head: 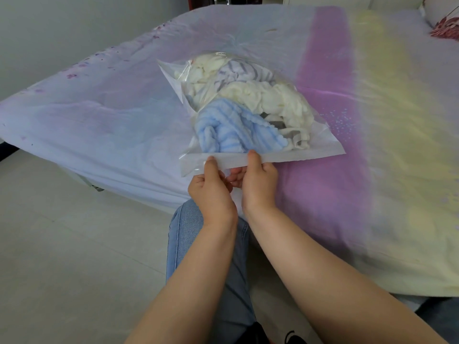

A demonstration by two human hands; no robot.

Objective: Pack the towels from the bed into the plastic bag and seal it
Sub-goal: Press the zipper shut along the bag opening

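We find the plastic bag [248,108] lying on the bed [111,115], near the edge closest to the person, its mouth strip turned toward them. The bag is transparent and bulges with towels. Through the film we make out a blue ribbed towel [223,127] at the near end, cream towels [280,100] along the right side and toward the far end, and a grey-striped towel [236,70] at the far end. No towel lies loose on the visible part of the bed.

Both hands are at the bag's mouth strip [285,156], close together near its left half. The left hand [213,192] pinches the strip, thumb on top and fingers beneath; its grip is on the bag. The right hand [258,180] likewise pinches the strip just beside it, thumb pressed on the upper face, fingers curled below. The two hands nearly touch. The strip's left corner is lifted off the bedding; its right end rests on the sheet. We cannot tell whether the seal is closed along its length.

The sheet runs pale lilac at left, pink through the middle and yellow at right. A patterned red and white pillow [444,23] sits at the far right corner. Below the hands, a knee in blue jeans [183,232] shows above a light tiled floor [62,256].
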